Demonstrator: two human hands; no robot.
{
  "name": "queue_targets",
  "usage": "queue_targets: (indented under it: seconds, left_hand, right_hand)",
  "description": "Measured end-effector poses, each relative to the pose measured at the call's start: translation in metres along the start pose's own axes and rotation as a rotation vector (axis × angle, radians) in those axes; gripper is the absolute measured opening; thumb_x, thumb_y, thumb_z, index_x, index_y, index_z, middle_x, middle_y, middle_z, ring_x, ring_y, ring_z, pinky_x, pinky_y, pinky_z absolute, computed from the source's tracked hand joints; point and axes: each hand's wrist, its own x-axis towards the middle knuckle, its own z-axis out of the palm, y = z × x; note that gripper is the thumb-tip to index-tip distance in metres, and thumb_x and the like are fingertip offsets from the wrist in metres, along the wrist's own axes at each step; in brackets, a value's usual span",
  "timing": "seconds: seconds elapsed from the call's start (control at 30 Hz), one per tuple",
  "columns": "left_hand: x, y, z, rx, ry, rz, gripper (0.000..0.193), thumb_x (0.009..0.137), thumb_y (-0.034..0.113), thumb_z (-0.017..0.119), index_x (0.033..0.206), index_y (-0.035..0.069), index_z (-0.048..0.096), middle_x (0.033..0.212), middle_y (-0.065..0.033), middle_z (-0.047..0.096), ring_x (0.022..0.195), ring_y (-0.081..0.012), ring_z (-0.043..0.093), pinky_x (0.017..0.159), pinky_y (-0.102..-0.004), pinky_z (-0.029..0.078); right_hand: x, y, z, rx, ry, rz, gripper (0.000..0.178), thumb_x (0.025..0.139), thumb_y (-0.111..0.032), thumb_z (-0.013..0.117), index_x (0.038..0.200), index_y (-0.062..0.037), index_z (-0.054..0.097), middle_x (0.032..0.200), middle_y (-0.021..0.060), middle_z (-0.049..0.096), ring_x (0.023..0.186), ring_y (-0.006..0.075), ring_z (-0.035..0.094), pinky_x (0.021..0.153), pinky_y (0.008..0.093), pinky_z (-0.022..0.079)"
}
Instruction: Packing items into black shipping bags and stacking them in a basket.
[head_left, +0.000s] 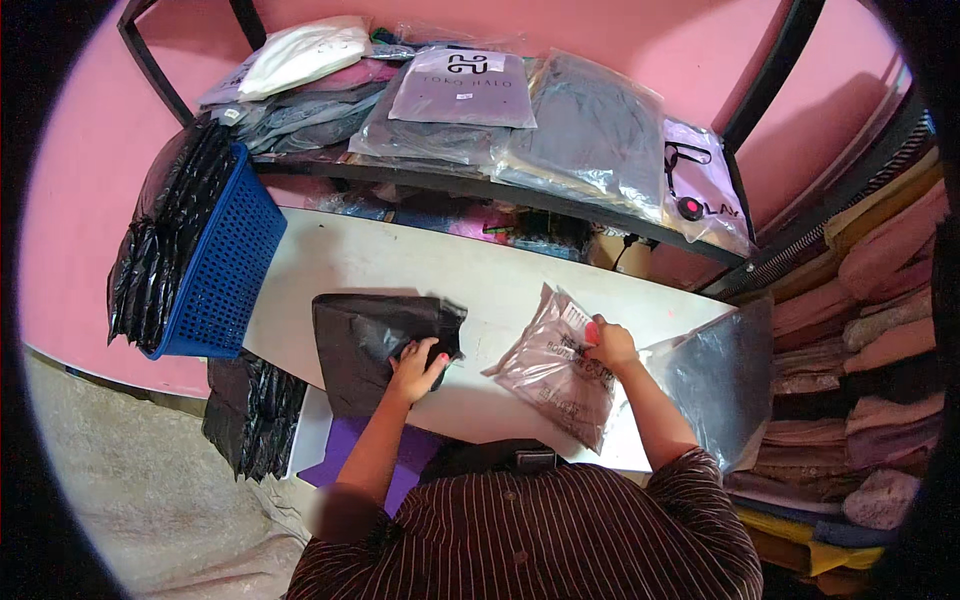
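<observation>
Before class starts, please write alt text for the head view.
A person's left hand touches a black bag and the right hand a printed packet, on a white table. At left, a blue basket holds black plastic; behind, a shelf holds packages.

A pink wall fills the background, running behind and to both sides of the workspace. Against it stands a black metal shelf frame with slanting uprights, its raised shelf loaded with flat, plastic-wrapped packages. Beneath and in front stretches a long white tabletop, brightest toward its near right end and dimmer below the shelf. Along the right side, folded cloths are piled in tall stacks of dusty pink, mustard, brown and black. At lower left lies a wrinkled, greyish-beige covering. Soft shadows darken the wall at upper right.
</observation>
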Motion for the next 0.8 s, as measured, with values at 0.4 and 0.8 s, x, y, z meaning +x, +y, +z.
queue_targets:
  seconds: [0.4, 0.8]
  left_hand:
    - [-0.009, 0.016, 0.039, 0.18, 0.07, -0.203, 0.1, 0.071, 0.042, 0.074, 0.149, 0.019, 0.016, 0.153, -0.0165, 0.015, 0.141, -0.0393, 0.011, 0.101, -0.074, 0.013]
    - [-0.009, -0.02, 0.054, 0.153, 0.246, -0.157, 0.05, 0.084, 0.03, 0.061, 0.128, 0.011, 0.05, 0.143, -0.0137, 0.036, 0.135, -0.0358, 0.027, 0.1, -0.0723, 0.019]
  right_hand:
    - [-0.118, -0.052, 0.012, -0.183, -0.069, -0.281, 0.104, 0.061, -0.059, 0.075, 0.146, -0.0446, 0.017, 0.148, 0.0215, 0.026, 0.131, 0.0519, 0.027, 0.095, 0.0723, 0.025]
    - [-0.059, -0.021, 0.018, -0.081, 0.14, -0.153, 0.109, 0.056, -0.024, 0.084, 0.144, -0.0416, 0.023, 0.101, 0.0189, 0.055, 0.085, 0.0367, 0.062, 0.073, 0.0435, 0.054]
